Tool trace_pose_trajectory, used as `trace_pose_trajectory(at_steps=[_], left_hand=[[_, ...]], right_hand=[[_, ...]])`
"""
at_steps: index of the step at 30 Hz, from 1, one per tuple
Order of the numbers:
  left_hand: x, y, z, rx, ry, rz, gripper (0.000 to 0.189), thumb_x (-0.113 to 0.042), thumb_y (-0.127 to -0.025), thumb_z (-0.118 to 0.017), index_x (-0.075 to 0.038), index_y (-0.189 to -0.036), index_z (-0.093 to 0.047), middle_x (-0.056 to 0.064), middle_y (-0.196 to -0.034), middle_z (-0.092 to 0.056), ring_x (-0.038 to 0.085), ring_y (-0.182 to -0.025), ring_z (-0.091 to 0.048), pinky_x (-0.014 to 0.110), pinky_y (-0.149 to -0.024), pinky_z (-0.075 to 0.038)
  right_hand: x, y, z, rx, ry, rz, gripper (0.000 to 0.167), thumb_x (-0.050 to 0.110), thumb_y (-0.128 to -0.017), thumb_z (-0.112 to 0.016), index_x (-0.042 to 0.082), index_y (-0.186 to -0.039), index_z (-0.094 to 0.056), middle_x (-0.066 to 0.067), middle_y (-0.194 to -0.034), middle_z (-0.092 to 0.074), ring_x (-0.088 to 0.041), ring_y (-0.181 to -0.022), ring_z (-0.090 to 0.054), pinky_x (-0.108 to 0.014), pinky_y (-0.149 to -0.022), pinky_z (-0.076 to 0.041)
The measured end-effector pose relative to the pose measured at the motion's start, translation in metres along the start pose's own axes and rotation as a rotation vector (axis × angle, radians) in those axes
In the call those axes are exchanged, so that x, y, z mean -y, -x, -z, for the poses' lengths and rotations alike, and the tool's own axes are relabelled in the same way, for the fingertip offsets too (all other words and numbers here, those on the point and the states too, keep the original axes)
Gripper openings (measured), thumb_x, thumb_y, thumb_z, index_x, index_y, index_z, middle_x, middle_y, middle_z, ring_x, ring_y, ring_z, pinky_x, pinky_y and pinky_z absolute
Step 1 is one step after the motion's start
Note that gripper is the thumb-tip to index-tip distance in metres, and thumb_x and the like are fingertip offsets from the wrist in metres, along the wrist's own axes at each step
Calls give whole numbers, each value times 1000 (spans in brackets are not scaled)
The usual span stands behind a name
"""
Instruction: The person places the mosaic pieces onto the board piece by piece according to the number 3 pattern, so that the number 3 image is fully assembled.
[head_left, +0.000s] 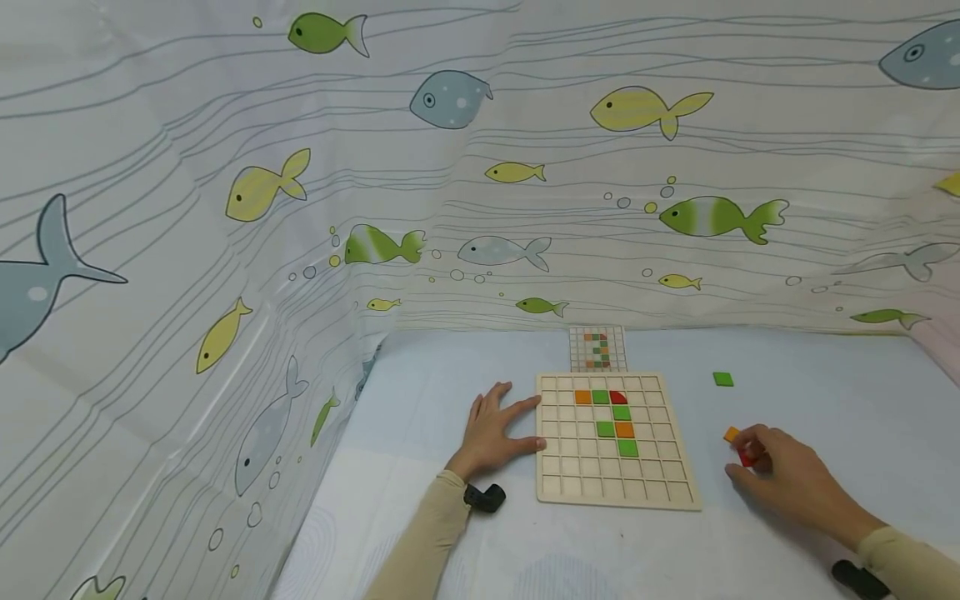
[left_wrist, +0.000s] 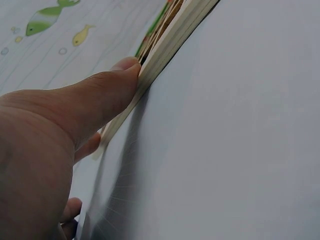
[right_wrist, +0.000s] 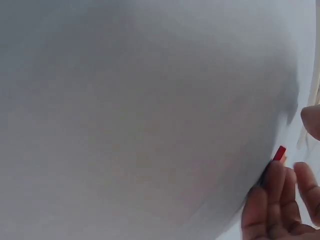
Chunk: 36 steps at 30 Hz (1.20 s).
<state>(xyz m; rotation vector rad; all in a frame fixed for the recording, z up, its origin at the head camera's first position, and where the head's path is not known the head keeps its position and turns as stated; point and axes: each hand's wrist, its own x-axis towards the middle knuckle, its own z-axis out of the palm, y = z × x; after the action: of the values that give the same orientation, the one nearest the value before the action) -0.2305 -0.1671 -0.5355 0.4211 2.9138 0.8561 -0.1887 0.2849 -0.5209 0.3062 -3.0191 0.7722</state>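
My left hand (head_left: 497,429) lies at the left side of a wooden grid board (head_left: 562,475), fingers spread, with thumb and index fingertip touching its edge. In the left wrist view the thumb (left_wrist: 107,92) presses against the board's side. Orange, green and red tiles fill several squares of the grid, among them a rounded red tile (head_left: 617,397). Right of the board, my right hand (head_left: 787,475) hovers low with bent fingers touching a red tile (right_wrist: 279,153); the thumb stands apart from them. An orange tile (head_left: 731,434) lies by those fingertips, partly hidden.
A small pattern card (head_left: 576,354) with a coloured grid lies behind the board. One green tile (head_left: 723,379) is on the table farther back on the right. A fish-printed curtain (head_left: 450,192) rises behind and to the left of the table.
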Motion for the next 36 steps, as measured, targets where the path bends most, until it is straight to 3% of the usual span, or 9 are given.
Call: trace_pose_trajectory(at_steps=[6,13,19,26,30,36], left_hand=[[0,0,0,2,-4,-4,73,-60,-91,-77,-35,-156,-55,16,-174,-24,37,-165,-15,63,-132,-6],[1,1,0,-3,-7,-11,73,-60,-91,-76,-35,-156,-54,16,-174,-24,37,-165,-16,63,-132,-7],[1,0,0,2,0,-6,73,-60,-91,-76,-35,-156,-54,15,-174,-23,36,-165,-15,62,-133,-5],[3,-2,-2,8,-16,-5,73,-61,-91,-75,-37,-157,-53,14,-174,-23,35,-165,-15,61,-133,-7],[3,-3,-3,2,-14,-8,73,-61,-91,-76,-36,-157,-54,14,-174,-23,34,-165,-15,61,-133,-6],[3,-1,-3,-1,-14,-2,74,-63,-91,-75,-37,-156,-54,14,-174,-24,34,-165,-15,61,-133,-6]], right_hand=[[-8,3,4,-35,2,-12,51,20,-80,-90,-4,-117,-65,-11,-98,-64,-20,-83,-59,-22,-63,-48],[-12,5,2,-54,25,20,31,23,-82,-90,4,-100,-73,-4,-90,-66,-15,-80,-56,-22,-63,-48],[-5,4,-2,-11,31,33,31,25,-83,-90,5,-99,-73,-1,-87,-65,-13,-78,-53,-23,-62,-45],[5,3,-8,-31,30,69,28,24,-81,-91,8,-96,-73,3,-84,-63,-7,-74,-49,-22,-61,-43],[8,3,-8,-46,46,72,33,27,-81,-91,7,-99,-71,3,-85,-64,-8,-75,-51,-23,-62,-45],[10,6,-3,-36,86,-1,46,40,-80,-91,2,-97,-71,0,-83,-63,-16,-76,-53,-28,-62,-46]])
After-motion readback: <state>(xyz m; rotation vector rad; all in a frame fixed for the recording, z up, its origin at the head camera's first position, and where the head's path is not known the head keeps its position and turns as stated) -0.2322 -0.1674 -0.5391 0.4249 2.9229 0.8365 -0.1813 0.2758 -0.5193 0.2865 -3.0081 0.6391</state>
